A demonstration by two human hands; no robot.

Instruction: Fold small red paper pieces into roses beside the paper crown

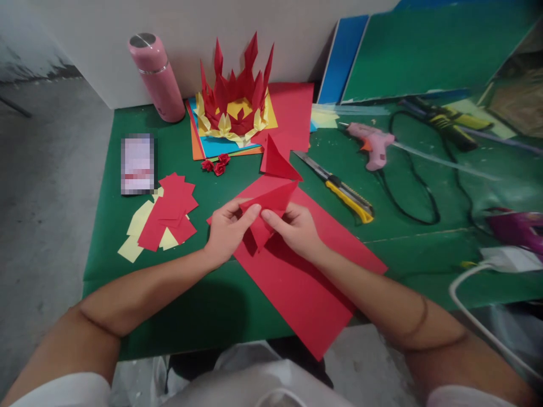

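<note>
A folded piece of red paper [271, 199] is held up between my two hands. My left hand [229, 229] pinches its left side, thumb on top. On the other side my right hand [299, 226] grips it, with the right thumb close to the left one. The fingers behind the paper are partly hidden. Beneath my hands a large red sheet [314, 277] lies slantwise and overhangs the front edge of the table. Just beyond it stands another folded red paper piece [278, 161].
A red and yellow paper crown [237, 107] rests on coloured sheets, near small red paper roses [218, 164]. Cut paper pieces [165, 212], a pink flask [156, 79] and a blurred-out phone-like object [138, 164] are left. Rightward lie a utility knife [339, 189] and a pink glue gun [373, 144].
</note>
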